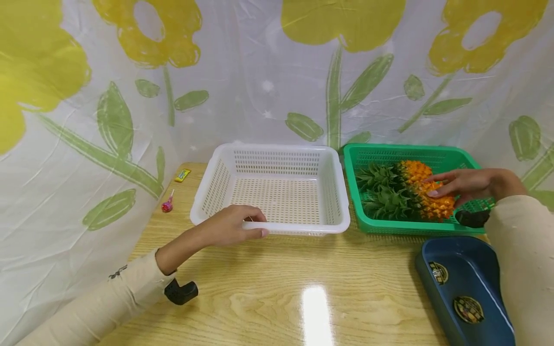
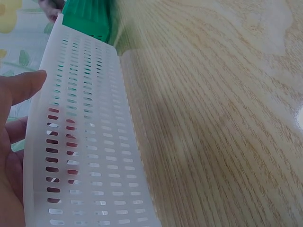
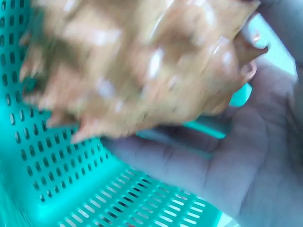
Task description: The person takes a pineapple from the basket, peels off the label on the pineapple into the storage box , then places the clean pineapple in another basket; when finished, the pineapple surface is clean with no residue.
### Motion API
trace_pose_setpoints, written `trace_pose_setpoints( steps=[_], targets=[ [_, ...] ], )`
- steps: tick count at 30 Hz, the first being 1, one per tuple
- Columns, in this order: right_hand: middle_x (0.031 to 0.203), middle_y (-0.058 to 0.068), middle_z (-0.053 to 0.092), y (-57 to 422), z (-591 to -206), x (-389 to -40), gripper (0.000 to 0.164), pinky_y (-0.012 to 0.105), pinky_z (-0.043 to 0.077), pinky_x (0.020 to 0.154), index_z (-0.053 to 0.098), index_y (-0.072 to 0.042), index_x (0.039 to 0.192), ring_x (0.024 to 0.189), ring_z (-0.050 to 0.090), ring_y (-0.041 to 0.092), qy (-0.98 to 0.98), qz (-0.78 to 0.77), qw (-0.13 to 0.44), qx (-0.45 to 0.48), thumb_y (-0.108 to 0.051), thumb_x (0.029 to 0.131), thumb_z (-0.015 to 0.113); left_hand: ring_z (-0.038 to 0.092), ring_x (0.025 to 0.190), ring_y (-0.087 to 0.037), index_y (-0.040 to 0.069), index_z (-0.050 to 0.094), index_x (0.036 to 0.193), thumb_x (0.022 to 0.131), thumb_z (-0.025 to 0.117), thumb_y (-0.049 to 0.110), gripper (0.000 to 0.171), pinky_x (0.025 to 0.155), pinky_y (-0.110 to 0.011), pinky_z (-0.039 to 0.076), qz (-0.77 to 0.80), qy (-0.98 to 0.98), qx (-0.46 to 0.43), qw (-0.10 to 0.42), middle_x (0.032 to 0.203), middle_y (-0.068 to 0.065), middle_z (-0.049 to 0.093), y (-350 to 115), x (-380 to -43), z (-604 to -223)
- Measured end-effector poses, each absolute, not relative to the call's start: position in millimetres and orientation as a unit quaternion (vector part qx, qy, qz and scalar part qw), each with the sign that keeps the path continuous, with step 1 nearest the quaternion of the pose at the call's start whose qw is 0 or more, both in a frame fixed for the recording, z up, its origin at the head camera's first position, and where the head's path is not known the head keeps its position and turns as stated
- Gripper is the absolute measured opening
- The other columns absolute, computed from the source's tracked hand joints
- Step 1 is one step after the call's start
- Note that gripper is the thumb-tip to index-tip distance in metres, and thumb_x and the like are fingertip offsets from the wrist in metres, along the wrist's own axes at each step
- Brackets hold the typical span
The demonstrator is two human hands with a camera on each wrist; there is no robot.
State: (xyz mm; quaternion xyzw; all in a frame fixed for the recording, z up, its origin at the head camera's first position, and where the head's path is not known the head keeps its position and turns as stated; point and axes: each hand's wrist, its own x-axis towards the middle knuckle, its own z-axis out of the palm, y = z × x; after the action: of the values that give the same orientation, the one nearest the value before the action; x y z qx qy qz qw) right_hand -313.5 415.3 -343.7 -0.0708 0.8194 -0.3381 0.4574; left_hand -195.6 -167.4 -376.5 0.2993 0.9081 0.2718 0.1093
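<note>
My left hand (image 1: 235, 225) grips the near rim of a white plastic basket (image 1: 270, 226), with the thumb outside and fingers over the edge. The left wrist view shows the thumb and fingers on either side of the basket's slotted wall (image 2: 90, 137). Two orange pineapples with green crowns lie side by side in a green basket (image 1: 402, 226), crowns to the left. My right hand (image 1: 472, 185) holds the nearer pineapple (image 1: 437, 206) by its base end. In the right wrist view, the thumb lies along the blurred pineapple (image 3: 142, 71); the other fingers are mostly hidden.
A blue tray (image 1: 467, 269) with round stickers stands in front of the green basket, partly behind the right sleeve. A wrapped lollipop (image 1: 167, 205) and a small yellow packet (image 1: 182, 175) lie left of the white basket. A flowered curtain (image 1: 242, 86) hangs behind the wooden table (image 1: 259, 298).
</note>
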Motion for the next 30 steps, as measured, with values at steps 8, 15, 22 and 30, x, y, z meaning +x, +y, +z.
trace_pose_setpoints(
  steps=[8, 15, 22, 30],
  targets=[
    [0.160, 0.037, 0.007, 420, -346, -310, 0.074, 0.057, 0.047, 0.104, 0.011, -0.004, 0.160, 0.145, 0.025, 0.053, 0.809, -0.354, 0.466, -0.059, -0.022, 0.104, 0.056, 0.065, 0.097, -0.012, 0.021, 0.071, 0.106, 0.095, 0.068, 0.041, 0.023, 0.088, -0.036, 0.051, 0.273, 0.905, 0.303, 0.116, 0.100, 0.009, 0.071, -165, -198, -377],
    [0.144, 0.007, 0.050, 427, -338, -314, 0.049, 0.049, 0.050, 0.103, 0.043, -0.019, 0.148, 0.122, 0.058, 0.009, 0.800, -0.391, 0.453, -0.049, -0.016, 0.102, 0.059, 0.065, 0.102, -0.012, 0.022, 0.071, 0.109, 0.095, 0.068, 0.044, 0.027, 0.091, -0.037, 0.051, 0.263, 0.911, 0.296, 0.116, 0.104, 0.009, 0.071, -167, -198, -380],
    [0.138, 0.000, 0.057, 427, -338, -313, 0.060, 0.048, 0.050, 0.103, 0.033, -0.006, 0.154, 0.125, 0.058, 0.013, 0.814, -0.379, 0.438, -0.041, -0.020, 0.102, 0.060, 0.065, 0.102, -0.014, 0.020, 0.071, 0.110, 0.095, 0.068, 0.042, 0.027, 0.090, -0.038, 0.052, 0.261, 0.909, 0.305, 0.108, 0.105, 0.007, 0.072, -166, -197, -379],
    [0.147, 0.014, 0.051, 419, -338, -315, 0.069, 0.051, 0.049, 0.104, 0.024, 0.003, 0.156, 0.132, 0.055, 0.027, 0.831, -0.355, 0.424, -0.052, -0.023, 0.102, 0.060, 0.065, 0.102, -0.015, 0.020, 0.071, 0.109, 0.095, 0.067, 0.043, 0.026, 0.090, -0.038, 0.052, 0.264, 0.910, 0.301, 0.109, 0.104, 0.007, 0.072, -167, -196, -377]
  ],
)
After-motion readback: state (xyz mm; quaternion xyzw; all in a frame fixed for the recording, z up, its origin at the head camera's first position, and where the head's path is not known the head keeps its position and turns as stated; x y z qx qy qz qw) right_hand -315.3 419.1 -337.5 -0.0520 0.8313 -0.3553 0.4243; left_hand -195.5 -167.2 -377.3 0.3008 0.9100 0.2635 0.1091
